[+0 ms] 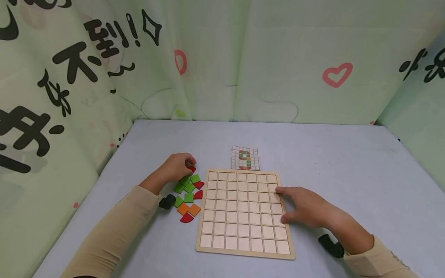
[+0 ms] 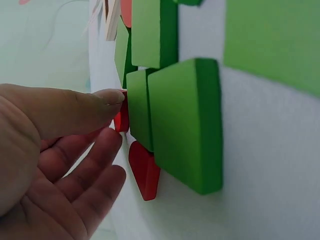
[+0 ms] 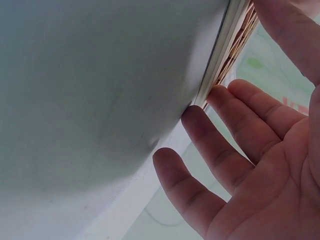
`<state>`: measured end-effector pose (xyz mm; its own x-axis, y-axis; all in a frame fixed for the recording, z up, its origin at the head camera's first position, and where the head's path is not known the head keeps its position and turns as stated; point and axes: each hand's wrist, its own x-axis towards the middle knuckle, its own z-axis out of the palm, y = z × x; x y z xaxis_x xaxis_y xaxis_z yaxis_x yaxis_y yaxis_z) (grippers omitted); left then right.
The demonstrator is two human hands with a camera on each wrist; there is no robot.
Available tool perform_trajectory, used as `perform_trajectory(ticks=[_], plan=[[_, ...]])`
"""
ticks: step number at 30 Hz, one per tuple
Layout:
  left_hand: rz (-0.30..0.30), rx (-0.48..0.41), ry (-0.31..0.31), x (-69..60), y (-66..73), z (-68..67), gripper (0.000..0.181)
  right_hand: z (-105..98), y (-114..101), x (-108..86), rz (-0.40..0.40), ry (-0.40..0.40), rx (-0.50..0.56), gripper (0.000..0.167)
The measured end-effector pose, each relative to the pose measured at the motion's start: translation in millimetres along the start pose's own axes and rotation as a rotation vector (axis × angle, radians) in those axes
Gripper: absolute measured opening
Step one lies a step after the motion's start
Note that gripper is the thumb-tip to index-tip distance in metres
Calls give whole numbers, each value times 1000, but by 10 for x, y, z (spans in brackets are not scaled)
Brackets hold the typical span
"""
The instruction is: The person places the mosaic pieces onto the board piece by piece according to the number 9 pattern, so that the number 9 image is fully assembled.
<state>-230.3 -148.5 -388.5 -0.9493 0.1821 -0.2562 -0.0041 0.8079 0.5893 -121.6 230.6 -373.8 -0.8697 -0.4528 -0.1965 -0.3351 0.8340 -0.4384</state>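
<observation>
You are pinching one red piece [image 1: 192, 169] in the left hand [image 1: 175, 166], left of the board's [image 1: 243, 218] far corner; steadying its right edge with the right hand [image 1: 307, 206], fingers extended; filling no cells yet, other pieces [image 1: 189, 188] lying loose at left.

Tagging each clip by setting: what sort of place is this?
Probably a curtained booth set up for tabletop activities: pale green printed fabric curtains hang behind and beside a flat whitish tabletop, on which lies a light wooden grid board with square cells.
</observation>
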Motion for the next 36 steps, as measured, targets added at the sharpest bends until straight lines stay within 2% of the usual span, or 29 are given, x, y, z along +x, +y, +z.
perform_trajectory(ticks=[7,17,25,31,36], plan=[[-30,-55,13,-4,-8,-33,35,2,3,7,5,-3,-4,84],[-56,12,16,24,-23,-5,33,-1,-5,4,1,1,0,83],[-50,-8,13,24,-36,2,29,-10,-10,1,2,0,-3,82],[-37,21,15,29,-28,4,30,-9,-18,9,13,-4,-8,83],[3,56,26,29,-32,4,28,-12,-33,9,25,-13,-11,83]])
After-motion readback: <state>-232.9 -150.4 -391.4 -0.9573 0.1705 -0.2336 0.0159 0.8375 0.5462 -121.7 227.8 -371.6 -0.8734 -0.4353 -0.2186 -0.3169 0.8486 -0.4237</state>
